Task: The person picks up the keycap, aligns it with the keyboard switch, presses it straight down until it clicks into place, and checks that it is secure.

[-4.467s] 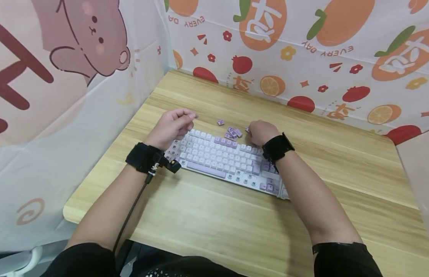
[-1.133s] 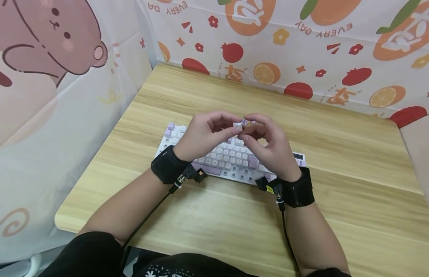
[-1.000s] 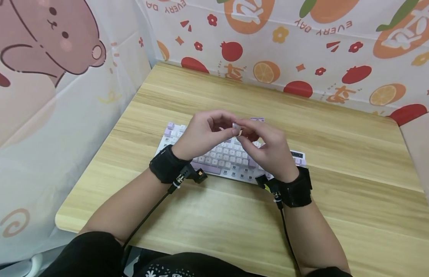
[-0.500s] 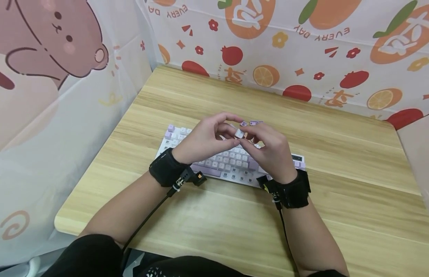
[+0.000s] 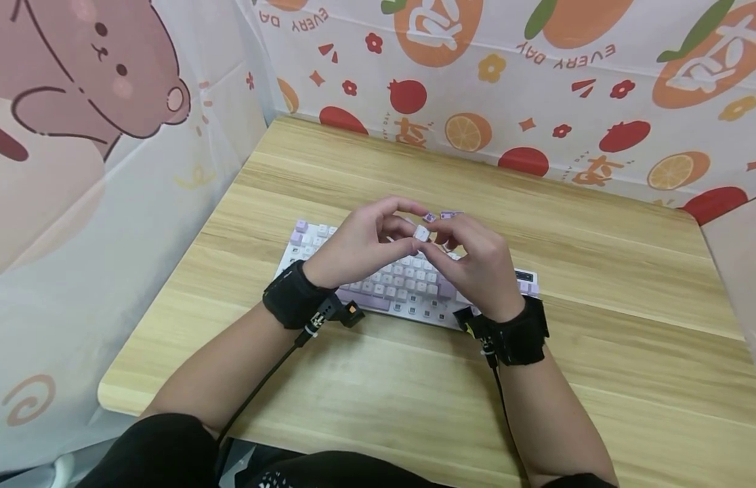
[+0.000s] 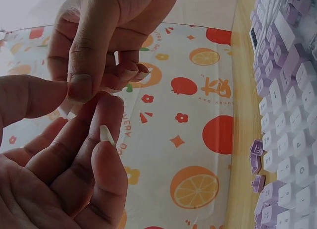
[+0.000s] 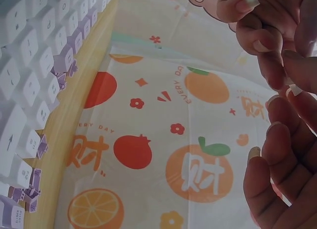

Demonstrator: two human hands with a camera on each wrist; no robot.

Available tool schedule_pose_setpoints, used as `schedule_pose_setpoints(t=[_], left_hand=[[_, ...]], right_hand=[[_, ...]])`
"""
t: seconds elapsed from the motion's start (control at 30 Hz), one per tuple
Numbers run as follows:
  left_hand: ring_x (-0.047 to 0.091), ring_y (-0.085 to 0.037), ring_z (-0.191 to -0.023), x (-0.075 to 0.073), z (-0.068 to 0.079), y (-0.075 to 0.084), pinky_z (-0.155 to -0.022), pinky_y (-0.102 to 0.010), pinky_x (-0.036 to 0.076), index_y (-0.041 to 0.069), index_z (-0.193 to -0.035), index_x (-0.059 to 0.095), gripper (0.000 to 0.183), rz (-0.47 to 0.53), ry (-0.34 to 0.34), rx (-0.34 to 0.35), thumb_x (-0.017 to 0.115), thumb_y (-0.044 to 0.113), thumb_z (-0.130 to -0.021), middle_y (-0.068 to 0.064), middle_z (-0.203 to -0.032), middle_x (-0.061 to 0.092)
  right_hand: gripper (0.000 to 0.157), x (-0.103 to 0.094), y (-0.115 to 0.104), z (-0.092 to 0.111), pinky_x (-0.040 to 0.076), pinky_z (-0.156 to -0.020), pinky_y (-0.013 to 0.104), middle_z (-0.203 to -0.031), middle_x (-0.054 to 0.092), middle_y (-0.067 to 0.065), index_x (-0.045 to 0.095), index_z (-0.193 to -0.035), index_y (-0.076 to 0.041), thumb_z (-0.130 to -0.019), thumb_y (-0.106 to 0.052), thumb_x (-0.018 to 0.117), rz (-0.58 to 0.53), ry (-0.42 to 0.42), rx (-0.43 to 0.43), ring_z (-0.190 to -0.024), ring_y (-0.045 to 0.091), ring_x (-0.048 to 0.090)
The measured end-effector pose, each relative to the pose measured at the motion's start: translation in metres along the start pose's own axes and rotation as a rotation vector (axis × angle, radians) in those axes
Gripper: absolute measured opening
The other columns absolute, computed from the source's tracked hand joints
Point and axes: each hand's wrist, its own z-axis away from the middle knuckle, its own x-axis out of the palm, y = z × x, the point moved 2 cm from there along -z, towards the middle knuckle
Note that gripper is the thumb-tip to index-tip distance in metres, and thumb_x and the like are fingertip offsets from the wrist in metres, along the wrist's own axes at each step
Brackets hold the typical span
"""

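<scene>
Above the keyboard [image 5: 384, 281], my left hand [image 5: 368, 237] and right hand [image 5: 475, 264] meet at the fingertips around a small white keycap [image 5: 421, 233]. Thumb and fingers of each hand pinch it from its own side. In the left wrist view, the right hand [image 6: 94, 45] comes from above and its thumb nearly hides the keycap [image 6: 67, 110]. The right wrist view shows only a white sliver of the keycap [image 7: 295, 89] between the fingers. The white and lilac keyboard lies under both hands, with bare switches along its front row.
Loose purple keycaps [image 5: 451, 214] lie on the wooden table [image 5: 353, 379] behind the keyboard, partly hidden by the hands. Fruit-printed cloth [image 5: 536, 81] hangs along the back, and a bear-printed cloth [image 5: 140, 203] on the left. Cables run from both wrist cameras.
Earlier the hands were apart, the right by the loose purple keycaps. They have since come together at the white keycap. Over the last second it has turned slightly between the fingers.
</scene>
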Motion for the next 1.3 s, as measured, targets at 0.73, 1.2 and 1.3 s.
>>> schedule_pose_setpoints(t=[0.73,1.2,1.3], left_hand=[[0.065,-0.009,-0.078,0.013,-0.002,-0.016,-0.066,-0.028,0.046,0.011,-0.123,0.061,0.028,-0.346,-0.030,-0.034,0.060,0.012,-0.095,0.000,-0.094,0.074],[0.061,-0.012,-0.070,0.006,0.002,-0.026,-0.058,-0.031,0.046,0.014,-0.125,0.061,0.033,-0.499,-0.078,-0.168,0.063,0.031,-0.096,0.003,-0.087,0.069],[0.060,-0.013,-0.066,0.010,0.000,-0.028,-0.057,-0.031,0.046,0.012,-0.124,0.062,0.035,-0.518,-0.101,-0.169,0.063,0.033,-0.096,0.002,-0.084,0.068]], right_hand=[[0.017,0.006,-0.001,0.003,0.057,-0.069,0.030,-0.090,0.076,0.005,0.076,-0.101,-0.006,-0.087,-0.015,0.075,0.120,-0.295,0.110,-0.076,0.015,0.070],[0.015,0.032,0.015,0.042,0.052,-0.071,0.025,-0.088,0.068,-0.003,0.077,-0.094,-0.011,-0.083,-0.020,0.080,0.033,-0.659,0.303,-0.079,0.010,0.062],[0.014,0.039,0.018,0.047,0.050,-0.069,0.025,-0.086,0.066,-0.003,0.077,-0.093,-0.011,-0.083,-0.021,0.080,0.053,-0.650,0.327,-0.076,0.010,0.059]])
